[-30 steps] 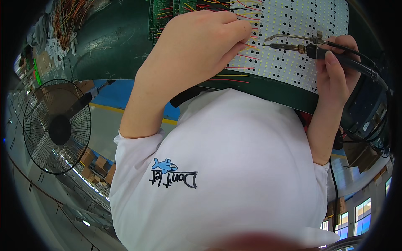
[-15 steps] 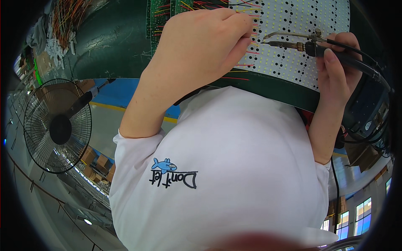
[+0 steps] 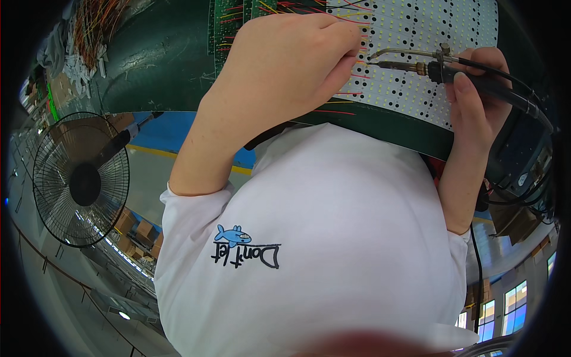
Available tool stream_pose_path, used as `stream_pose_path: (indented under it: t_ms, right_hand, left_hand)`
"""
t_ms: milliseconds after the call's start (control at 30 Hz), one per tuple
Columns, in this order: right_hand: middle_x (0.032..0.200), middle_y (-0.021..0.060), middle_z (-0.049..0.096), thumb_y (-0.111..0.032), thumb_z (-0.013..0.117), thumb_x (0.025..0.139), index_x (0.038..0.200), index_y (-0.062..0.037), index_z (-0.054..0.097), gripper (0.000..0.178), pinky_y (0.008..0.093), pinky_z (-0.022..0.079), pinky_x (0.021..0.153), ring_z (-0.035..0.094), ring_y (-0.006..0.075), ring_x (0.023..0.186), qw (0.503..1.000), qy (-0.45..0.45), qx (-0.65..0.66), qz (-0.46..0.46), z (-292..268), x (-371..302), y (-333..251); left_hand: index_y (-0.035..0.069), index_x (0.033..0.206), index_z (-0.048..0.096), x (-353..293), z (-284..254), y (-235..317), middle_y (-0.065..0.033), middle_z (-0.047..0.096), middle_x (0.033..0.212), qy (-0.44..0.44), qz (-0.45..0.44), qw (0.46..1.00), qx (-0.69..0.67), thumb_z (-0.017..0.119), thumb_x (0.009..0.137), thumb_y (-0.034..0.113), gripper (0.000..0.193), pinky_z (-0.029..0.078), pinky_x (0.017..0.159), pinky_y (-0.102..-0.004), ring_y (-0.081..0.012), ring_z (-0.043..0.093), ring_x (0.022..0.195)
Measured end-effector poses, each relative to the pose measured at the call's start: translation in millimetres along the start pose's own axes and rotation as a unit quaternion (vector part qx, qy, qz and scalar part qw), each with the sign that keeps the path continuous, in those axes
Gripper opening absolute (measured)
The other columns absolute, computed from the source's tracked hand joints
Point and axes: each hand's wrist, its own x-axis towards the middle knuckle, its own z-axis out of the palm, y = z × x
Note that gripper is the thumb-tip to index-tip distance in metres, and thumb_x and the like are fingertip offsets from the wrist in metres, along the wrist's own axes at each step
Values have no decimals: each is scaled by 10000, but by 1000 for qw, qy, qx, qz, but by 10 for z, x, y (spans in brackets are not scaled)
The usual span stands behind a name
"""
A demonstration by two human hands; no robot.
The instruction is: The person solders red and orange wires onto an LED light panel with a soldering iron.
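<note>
My right hand (image 3: pixel 482 89) grips a soldering iron (image 3: pixel 434 70) with a thin curved metal solder-feed tube fixed above it. The iron points left, its tip at the wire row on a white LED circuit board (image 3: pixel 416 35) with rows of small yellowish parts and black round spots. Closed in a pinch, my left hand (image 3: pixel 297 59) lies over the board's left edge, its fingertips just left of the iron's tip. A thin wire (image 3: pixel 361 62) shows at those fingertips; most of it is hidden under the hand. Red and yellow wires (image 3: pixel 351 93) stick out along the same edge.
Green circuit boards (image 3: pixel 217 24) with wires lie beyond my left forearm on a dark green work surface (image 3: pixel 160 59). A bundle of loose wires (image 3: pixel 98 30) hangs at the far left. A black fan (image 3: pixel 83 178) stands at left; a dark boxy device (image 3: pixel 517 149) sits at right.
The soldering iron and my right hand have shifted slightly left, bringing the tip closer to my left fingertips. My left hand has barely moved.
</note>
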Motion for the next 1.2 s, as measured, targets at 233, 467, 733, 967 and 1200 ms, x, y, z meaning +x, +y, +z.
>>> stream_pose_path:
  t_ms: [233,467,733,967,1200]
  right_hand:
    - [931,77,665,-39,774,829,1161,14,600,378,219,492,705,613,99,794,1000,3,1,3,11,0,-13]
    - [931,77,668,-47,783,828,1166,18,599,390,223,496,698,617,100,790,1000,4,13,-11,-17,5,28]
    - [924,74,666,-38,781,829,1160,21,597,383,214,489,696,613,93,790,1000,6,9,-8,13,7,3]
    - [925,60,659,-21,772,829,1142,16,598,360,191,471,679,597,64,785,1000,-7,8,-8,2,9,26]
    - [934,61,660,-19,770,829,1147,15,597,364,188,468,669,594,62,779,1000,-11,6,-8,6,7,25]
  left_hand:
    - [122,935,665,4,-9,13,-34,671,811,-11,-6,1000,10,709,869,172,94,509,581,-361,-251,666,684]
    - [123,929,654,19,-20,-10,-35,667,800,-4,12,1000,-1,702,868,168,89,509,579,-364,-250,666,684]
    - [122,904,661,54,-30,-11,-31,673,743,-15,17,1000,13,694,866,173,72,510,571,-361,-246,666,669]
    - [126,904,668,67,-42,-10,-23,685,744,-29,9,999,25,696,867,178,69,515,574,-356,-237,677,681]
    - [127,899,670,62,-28,-13,-24,683,740,-32,7,999,29,691,872,182,65,514,572,-354,-238,677,677]
